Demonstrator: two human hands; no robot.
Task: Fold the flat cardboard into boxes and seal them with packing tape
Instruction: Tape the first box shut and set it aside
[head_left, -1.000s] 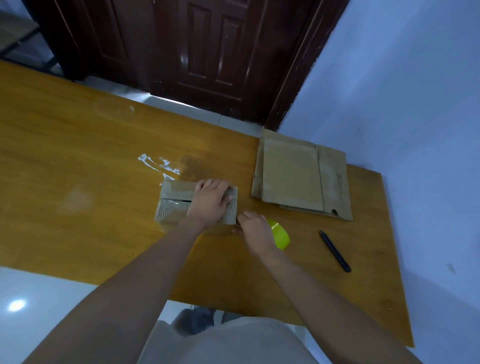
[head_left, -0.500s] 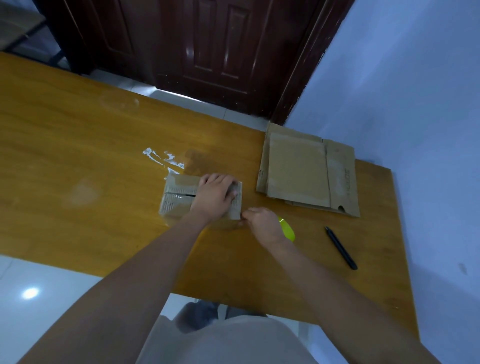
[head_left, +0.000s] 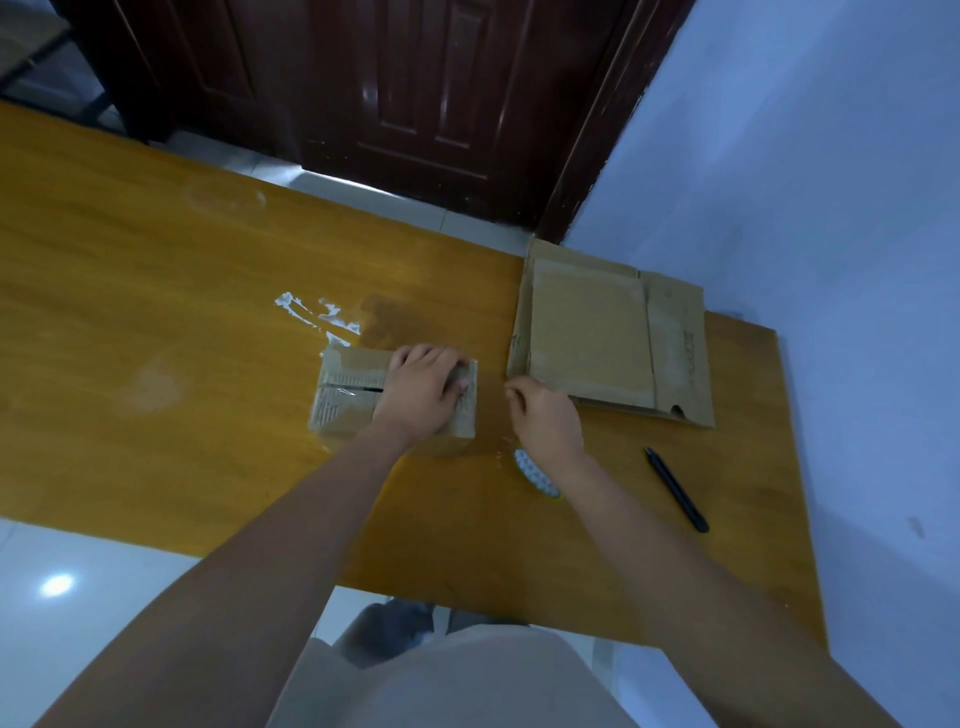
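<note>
left hand (head_left: 422, 396) flat, fingers pressing the top of the small taped box (head_left: 353, 400) at bench (head_left: 156, 291) centre | right hand (head_left: 545, 418) at 3 o'clock of box, fingers curled, pinching clear tape pulled from tape roll (head_left: 535, 470) | flat cardboard stack (head_left: 597, 332) at 2 o'clock | black pen (head_left: 675, 488) at 4 o'clock

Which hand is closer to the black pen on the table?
The right hand. It hovers just left of the thin black pen, curled with nothing visibly in it. The left hand lies farther left, flat on the small taped cardboard box.
</note>
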